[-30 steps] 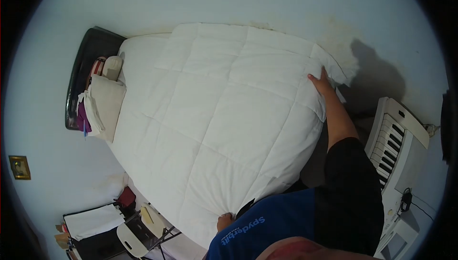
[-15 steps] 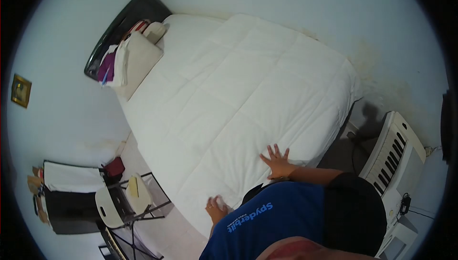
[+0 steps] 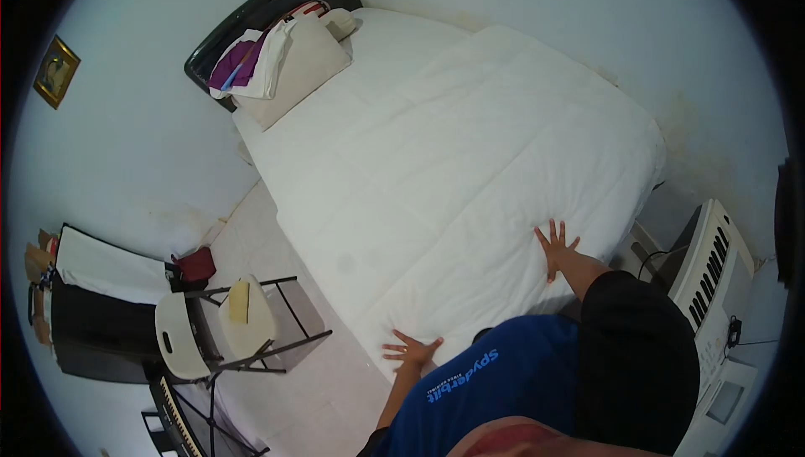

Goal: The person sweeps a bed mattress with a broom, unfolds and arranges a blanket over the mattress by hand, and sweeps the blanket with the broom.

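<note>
A white comforter (image 3: 470,163) lies spread across the bed. My left hand (image 3: 411,350) rests palm down on it near the bed's lower left edge, fingers spread wide. Farther right, my right hand (image 3: 555,254) presses flat on the same comforter, its fingers fanned out too. Shallow creases run through the fabric around both hands. Neither hand grips anything.
Against the dark headboard (image 3: 268,25) lean a beige pillow (image 3: 306,67) and a purple cloth (image 3: 233,67). A folding chair (image 3: 249,323) stands at the left. On the right is a white keyboard (image 3: 713,268). Walls border the bed's far side.
My left hand has gone from curled fingers to flat and spread. My right hand stays open on the comforter, farther from my left. The view has shifted, and the comforter looks smoother near my hands.
</note>
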Tool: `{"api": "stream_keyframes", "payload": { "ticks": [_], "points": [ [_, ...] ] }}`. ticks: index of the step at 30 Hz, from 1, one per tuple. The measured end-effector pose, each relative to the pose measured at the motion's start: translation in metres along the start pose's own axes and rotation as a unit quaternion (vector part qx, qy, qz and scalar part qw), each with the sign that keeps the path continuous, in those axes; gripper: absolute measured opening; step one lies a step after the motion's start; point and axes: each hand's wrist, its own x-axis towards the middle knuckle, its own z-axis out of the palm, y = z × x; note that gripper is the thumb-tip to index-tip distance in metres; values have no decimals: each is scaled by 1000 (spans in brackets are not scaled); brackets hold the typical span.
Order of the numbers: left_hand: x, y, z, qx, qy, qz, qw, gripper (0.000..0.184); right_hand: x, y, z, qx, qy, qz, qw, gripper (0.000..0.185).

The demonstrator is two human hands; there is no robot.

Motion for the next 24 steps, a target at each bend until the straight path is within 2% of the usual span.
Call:
{"api": "stream_keyframes", "payload": {
  "ticks": [6, 9, 10, 11, 13, 14, 17, 20, 21, 24],
  "points": [
    [17, 11, 0, 64, -39, -47, 996, 132, 8, -8, 11, 0, 1, 17, 1000, 136],
    [20, 17, 13, 81, -15, -98, 992, 135, 12, -3, 6, -3, -20, 15, 1000, 137],
    [20, 20, 17, 97, -21, -89, 991, 135, 13, -2, 3, -5, -33, 5, 999, 138],
    [20, 22, 17, 129, 4, -102, 986, 133, 13, 0, 2, 11, -42, 22, 999, 138],
    [20, 20, 22, 192, 59, -127, 971, 132, 12, 8, 3, 56, -30, -22, 998, 136],
    [24, 15, 28, 208, 58, -115, 970, 132, 11, 11, 3, 68, -37, -8, 997, 136],
    [52, -11, 37, 135, 39, -71, 988, 139, 2, 17, 5, 106, 9, -29, 994, 129],
    [59, -13, 35, 146, 42, -59, 987, 139, -13, 20, 12, 113, 96, -62, 987, 117],
    [59, -15, 34, 144, 40, -59, 987, 139, -17, 21, 21, 119, 94, -58, 987, 117],
    [56, -8, 30, 155, 36, -65, 985, 139, -19, 17, 68, 243, 246, -47, 937, 90]
  ]
}}
